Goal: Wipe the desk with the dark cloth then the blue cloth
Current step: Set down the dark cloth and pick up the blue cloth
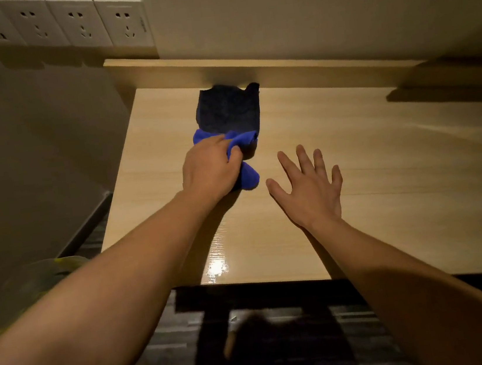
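Head view, left hand (208, 168) fingers clamped on blue cloth (248, 175), right hand (310, 185) fingers spread apart over desk (386, 178)

dark cloth (228, 110): navy-black, lying flat-ish, far edge right up against the desk's back lip | blue cloth (247, 176): bright blue, all bunched up, overlapping the dark cloth's near edge | desk (369, 165): pale wood-grain top, kinda glossy near the front
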### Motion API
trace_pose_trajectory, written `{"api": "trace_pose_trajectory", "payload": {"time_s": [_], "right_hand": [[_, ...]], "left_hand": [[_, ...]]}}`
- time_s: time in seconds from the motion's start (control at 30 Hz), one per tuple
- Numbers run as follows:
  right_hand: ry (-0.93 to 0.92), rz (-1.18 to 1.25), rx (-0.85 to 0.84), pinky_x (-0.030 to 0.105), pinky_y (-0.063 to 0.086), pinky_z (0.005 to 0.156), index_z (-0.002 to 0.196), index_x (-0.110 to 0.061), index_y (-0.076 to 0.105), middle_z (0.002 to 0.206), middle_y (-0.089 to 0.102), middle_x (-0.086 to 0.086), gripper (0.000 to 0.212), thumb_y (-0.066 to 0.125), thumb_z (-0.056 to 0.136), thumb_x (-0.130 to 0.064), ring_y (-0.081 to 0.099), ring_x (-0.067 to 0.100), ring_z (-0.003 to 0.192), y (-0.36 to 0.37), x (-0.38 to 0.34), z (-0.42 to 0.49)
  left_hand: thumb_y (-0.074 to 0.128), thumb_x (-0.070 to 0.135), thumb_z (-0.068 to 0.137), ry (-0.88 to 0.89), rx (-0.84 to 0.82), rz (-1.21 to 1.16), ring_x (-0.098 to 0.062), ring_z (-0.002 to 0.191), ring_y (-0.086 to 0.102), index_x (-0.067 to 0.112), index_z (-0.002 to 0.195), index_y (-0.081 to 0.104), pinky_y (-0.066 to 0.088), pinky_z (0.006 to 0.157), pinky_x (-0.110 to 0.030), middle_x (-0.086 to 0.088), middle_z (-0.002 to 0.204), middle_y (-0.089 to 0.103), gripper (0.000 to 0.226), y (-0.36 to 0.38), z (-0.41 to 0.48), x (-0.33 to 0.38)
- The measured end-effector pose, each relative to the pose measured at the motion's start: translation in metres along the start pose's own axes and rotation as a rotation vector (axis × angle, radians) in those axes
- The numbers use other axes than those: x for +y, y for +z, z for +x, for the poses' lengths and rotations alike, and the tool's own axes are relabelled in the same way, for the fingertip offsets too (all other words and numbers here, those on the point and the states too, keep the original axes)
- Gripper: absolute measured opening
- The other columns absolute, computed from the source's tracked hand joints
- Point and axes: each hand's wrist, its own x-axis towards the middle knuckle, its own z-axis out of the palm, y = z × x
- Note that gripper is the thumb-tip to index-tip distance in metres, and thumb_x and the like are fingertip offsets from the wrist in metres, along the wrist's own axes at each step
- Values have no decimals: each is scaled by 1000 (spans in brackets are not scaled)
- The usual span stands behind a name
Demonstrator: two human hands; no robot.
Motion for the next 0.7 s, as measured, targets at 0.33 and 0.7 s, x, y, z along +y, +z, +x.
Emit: {"api": "trace_pose_trajectory", "payload": {"time_s": [0.33,0.7], "right_hand": [[-115,65,-79,55,0,125,162,-49,14,175,-1,-11,77,29,94,-82,-10,18,161,-12,45,-20],[-48,-40,-50,63,2,125,162,-51,5,175,-4,-11,82,16,91,-89,-11,21,161,-12,91,-55]], "left_hand": [[6,79,100,71,-170,376,-32,165,-10,43,170,0,-7,123,-74,-2,180,-8,79,44,8,-16],[8,85,95,51,-186,372,-33,165,-9,44,169,-4,-5,126,-70,-2,180,-8,86,48,-52,-6]]}}
